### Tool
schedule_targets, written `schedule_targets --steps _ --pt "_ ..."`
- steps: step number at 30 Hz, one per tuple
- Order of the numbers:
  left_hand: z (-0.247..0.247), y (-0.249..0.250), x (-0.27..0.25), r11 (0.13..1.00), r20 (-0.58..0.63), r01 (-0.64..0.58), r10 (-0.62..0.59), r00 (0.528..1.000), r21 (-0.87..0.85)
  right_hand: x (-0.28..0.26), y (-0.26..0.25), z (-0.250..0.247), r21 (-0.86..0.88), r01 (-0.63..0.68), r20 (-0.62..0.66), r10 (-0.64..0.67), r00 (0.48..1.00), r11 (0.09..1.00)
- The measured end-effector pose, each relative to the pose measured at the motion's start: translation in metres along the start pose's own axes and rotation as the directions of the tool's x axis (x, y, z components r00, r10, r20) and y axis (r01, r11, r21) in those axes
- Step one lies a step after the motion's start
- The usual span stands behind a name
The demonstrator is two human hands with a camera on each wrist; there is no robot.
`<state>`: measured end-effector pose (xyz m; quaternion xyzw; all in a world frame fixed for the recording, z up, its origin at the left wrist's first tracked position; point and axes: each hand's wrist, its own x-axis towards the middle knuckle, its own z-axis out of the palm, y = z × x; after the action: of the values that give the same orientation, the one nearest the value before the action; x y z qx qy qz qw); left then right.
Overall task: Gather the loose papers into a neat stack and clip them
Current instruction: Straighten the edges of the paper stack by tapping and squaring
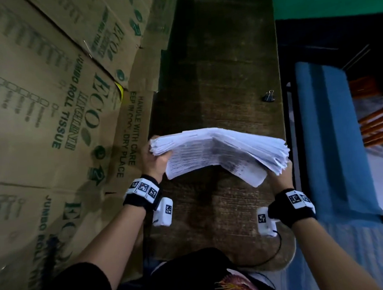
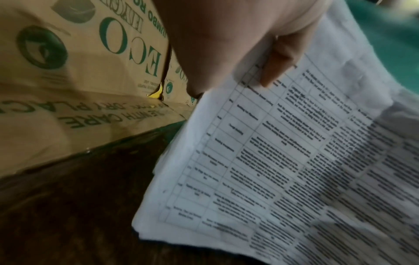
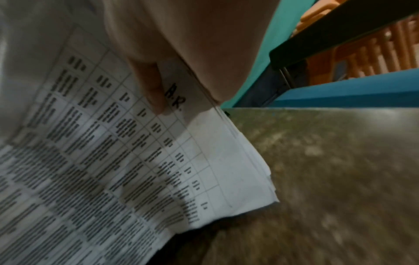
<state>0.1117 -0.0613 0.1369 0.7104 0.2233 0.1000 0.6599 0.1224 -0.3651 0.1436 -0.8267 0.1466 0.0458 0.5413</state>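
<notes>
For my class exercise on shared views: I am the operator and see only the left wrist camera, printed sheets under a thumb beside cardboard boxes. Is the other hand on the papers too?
Observer: Yes. The right hand grips the opposite end of the papers, and the left hand grips the near-box end.
Operator: Is there a clip anywhere?
Observer: A black binder clip lies on the table, beyond the papers, near its right edge.
Operator: Are the sheets squared up?
Observer: Not yet. In the head view the right-hand edges fan out unevenly.
</notes>
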Motion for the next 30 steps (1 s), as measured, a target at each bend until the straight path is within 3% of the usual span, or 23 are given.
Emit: schedule_targets --steps 2,4,7,8,10,13,16,18,20,22,26,28,30 --pt "-0.007 0.003 0.009 0.998 -0.016 0.045 -0.045 0.999 -0.035 0.006 -0.023 -0.008 0.212 0.105 0.006 -0.109 0.994 0.972" --pt "-0.015 0.000 0.016 0.994 0.022 0.106 -0.106 0.994 -0.016 0.013 -0.042 -0.023 0.296 0.202 0.035 -0.222 0.974 0.934" --pt "-0.016 -0.005 0.022 0.961 0.058 0.167 -0.184 0.981 0.223 0.027 -0.077 -0.043 0.166 0.333 0.155 -0.358 0.921 0.928" --pt "-0.013 0.000 0.021 0.952 0.090 0.124 -0.155 0.984 0.281 0.031 -0.090 -0.048 0.102 0.383 0.206 -0.396 0.895 0.918" --pt "-0.002 0.021 0.017 0.949 0.219 -0.093 0.026 0.975 0.302 0.037 -0.116 -0.053 -0.072 0.491 0.284 -0.454 0.845 0.868" --pt "0.022 0.083 -0.001 0.874 0.430 -0.422 0.294 0.854 0.241 0.036 -0.152 -0.048 -0.424 0.593 0.352 -0.479 0.804 0.684" --pt "0.039 0.149 -0.019 0.683 0.551 -0.682 0.474 0.687 0.263 0.023 -0.179 -0.034 -0.623 0.648 0.453 -0.473 0.756 0.438" --pt "0.053 0.181 -0.026 0.474 0.640 -0.760 0.424 0.640 0.445 0.016 -0.191 -0.024 -0.686 0.665 0.511 -0.455 0.730 0.296" --pt "0.071 0.194 -0.026 0.218 0.703 -0.723 0.173 0.690 0.656 0.012 -0.198 -0.015 -0.712 0.679 0.549 -0.461 0.697 0.179" --pt "0.089 0.195 -0.025 0.126 0.676 -0.673 0.025 0.736 0.729 0.010 -0.203 -0.009 -0.715 0.681 0.561 -0.453 0.693 0.157" --pt "0.099 0.196 -0.014 0.162 0.623 -0.626 0.074 0.779 0.763 0.012 -0.202 -0.003 -0.741 0.625 0.487 -0.442 0.753 0.248" --pt "0.093 0.196 -0.007 0.163 0.624 -0.631 0.094 0.776 0.759 0.020 -0.192 -0.016 -0.767 0.552 0.389 -0.447 0.806 0.329" --pt "0.083 0.194 0.004 0.221 0.599 -0.609 0.120 0.792 0.762 0.035 -0.171 -0.040 -0.779 0.450 0.234 -0.464 0.854 0.436"
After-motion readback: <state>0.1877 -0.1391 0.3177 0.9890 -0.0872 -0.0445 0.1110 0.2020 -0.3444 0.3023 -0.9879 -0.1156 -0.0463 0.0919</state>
